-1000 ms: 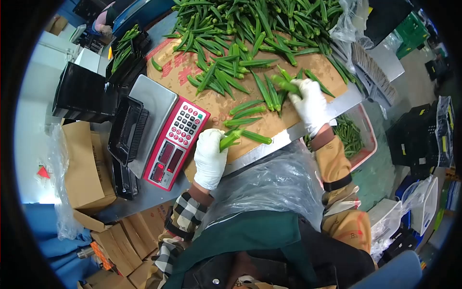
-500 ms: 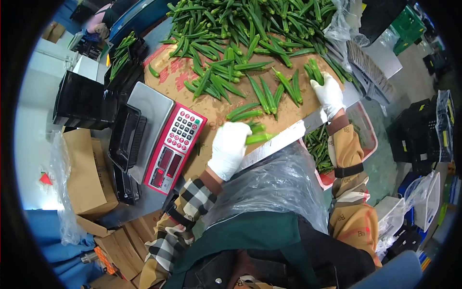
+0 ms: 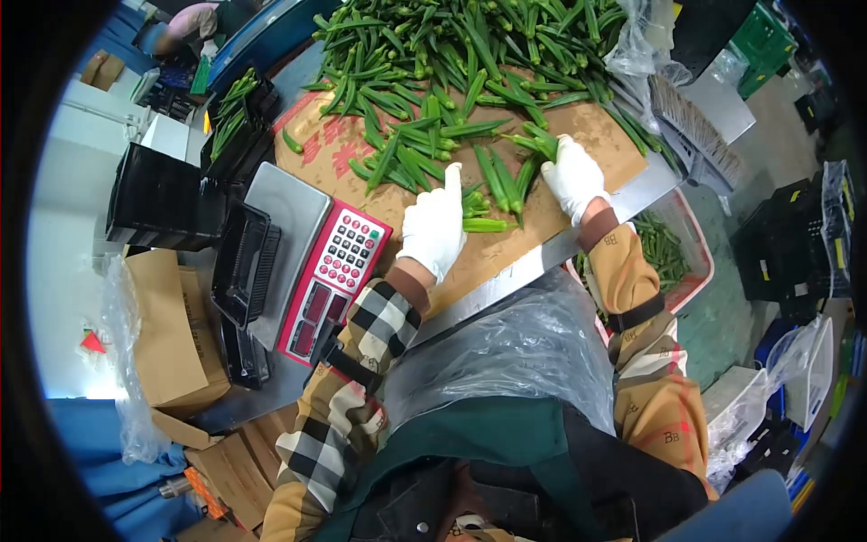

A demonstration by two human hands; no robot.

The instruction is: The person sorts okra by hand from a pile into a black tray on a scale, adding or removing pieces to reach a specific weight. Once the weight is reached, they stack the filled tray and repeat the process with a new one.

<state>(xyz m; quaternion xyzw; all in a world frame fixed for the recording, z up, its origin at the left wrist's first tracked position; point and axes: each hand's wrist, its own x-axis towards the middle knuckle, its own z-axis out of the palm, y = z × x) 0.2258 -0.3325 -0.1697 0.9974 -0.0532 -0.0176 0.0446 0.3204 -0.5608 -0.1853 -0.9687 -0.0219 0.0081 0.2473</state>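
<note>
My left hand, in a white glove, is closed around a few okra pods whose ends stick out on its right side. Its index finger points up toward the loose pods. In my right hand, also gloved in white, is a small bunch of okra, gripped at its near end. Between the hands, several okra pods lie on the cardboard sheet. A large heap of okra covers the far side of the board.
On the left are a red digital scale, black plastic trays and an open cardboard box. A pink-rimmed tub of okra sits below the board's right edge, near a brush. Another person bends over at the far left.
My left hand has moved up and away from the board's near edge with its okra. My right hand has come left with its bunch, closer to the loose pods.
</note>
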